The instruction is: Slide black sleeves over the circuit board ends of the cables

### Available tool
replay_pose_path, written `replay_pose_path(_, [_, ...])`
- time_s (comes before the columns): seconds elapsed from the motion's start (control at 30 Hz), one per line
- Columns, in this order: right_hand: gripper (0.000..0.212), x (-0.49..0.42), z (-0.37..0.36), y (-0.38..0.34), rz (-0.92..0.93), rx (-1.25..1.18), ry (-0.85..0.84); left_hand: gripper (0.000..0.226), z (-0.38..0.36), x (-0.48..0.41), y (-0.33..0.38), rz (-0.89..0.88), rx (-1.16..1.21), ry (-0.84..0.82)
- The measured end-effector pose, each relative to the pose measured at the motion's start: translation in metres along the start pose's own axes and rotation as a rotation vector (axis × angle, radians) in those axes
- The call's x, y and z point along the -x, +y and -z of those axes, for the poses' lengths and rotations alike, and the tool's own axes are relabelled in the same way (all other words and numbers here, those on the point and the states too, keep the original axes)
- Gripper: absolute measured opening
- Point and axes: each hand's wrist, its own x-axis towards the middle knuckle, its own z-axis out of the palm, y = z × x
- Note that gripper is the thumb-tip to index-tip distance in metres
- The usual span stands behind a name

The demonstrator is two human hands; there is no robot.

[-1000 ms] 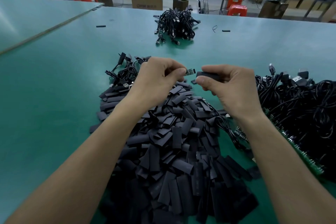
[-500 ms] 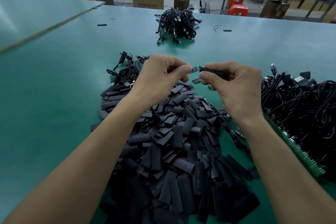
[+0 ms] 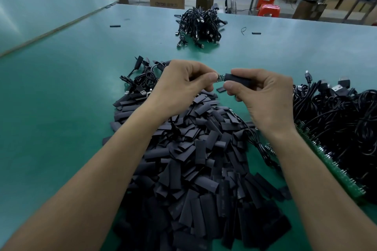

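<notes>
sleeve (image 3: 238, 78) in right hand (image 3: 267, 100) now covers more of circuit board (image 3: 220, 78); left hand (image 3: 183, 85) pinches the board end.

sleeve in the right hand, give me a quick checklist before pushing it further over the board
1. Right hand grips the black sleeve: ok.
2. Left hand pinches the circuit board end: ok, though the fingers hide most of the board.
3. Sleeve mouth in line with the board: ok, they meet end to end.
4. Board fully covered: not ok, a short stretch shows between the hands.
5. Cable free of the sleeve pile below: cannot tell, the left hand hides it.
6. Sleeve mouth open rather than flattened: cannot tell.
</notes>
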Motion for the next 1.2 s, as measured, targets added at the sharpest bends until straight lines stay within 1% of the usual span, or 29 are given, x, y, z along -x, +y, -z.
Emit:
replay_pose_path(0.17, [0.027,-0.0015,0.0072,-0.0040,0.005,-0.067,-0.162,0.002,0.0027,0.0017,-0.0010,0.001,0.089,-0.082])
replay_pose_path(0.3, [0.025,0.0001,0.0077,-0.0059,0.020,-0.089,-0.299,0.014,0.0036,0.0030,-0.0006,0.026,0.092,-0.130])
replay_pose_path(0.4, [0.021,0.0000,0.0067,-0.0057,0.022,-0.084,-0.278,0.024,0.0043,0.0037,-0.0003,0.056,0.075,-0.092])
replay_pose_path(0.6, [0.020,-0.0010,0.0065,-0.0046,0.001,-0.064,-0.172,0.020,0.0017,0.0025,-0.0005,0.060,-0.018,-0.008])
replay_pose_path(0.73, [0.020,-0.0020,0.0072,-0.0054,-0.027,-0.109,-0.130,0.014,0.0019,0.0044,0.0021,0.035,-0.038,0.039])
replay_pose_path(0.8, [0.019,-0.0023,0.0066,-0.0059,-0.027,-0.130,-0.116,0.015,0.0021,0.0043,0.0025,0.064,-0.045,0.025])
replay_pose_path(0.9, [0.018,-0.0025,0.0062,-0.0065,-0.018,-0.145,-0.113,0.021,0.0017,0.0048,0.0034,0.101,-0.063,-0.040])
replay_pose_path(1.07, [0.022,-0.0024,0.0092,-0.0080,-0.005,-0.124,-0.153,0.019,0.0011,0.0058,0.0052,0.053,-0.099,-0.036])
replay_pose_path(1.2, [0.025,-0.0019,0.0100,-0.0080,0.025,-0.061,-0.147,0.021,0.0004,0.0055,0.0022,0.025,-0.157,-0.046])
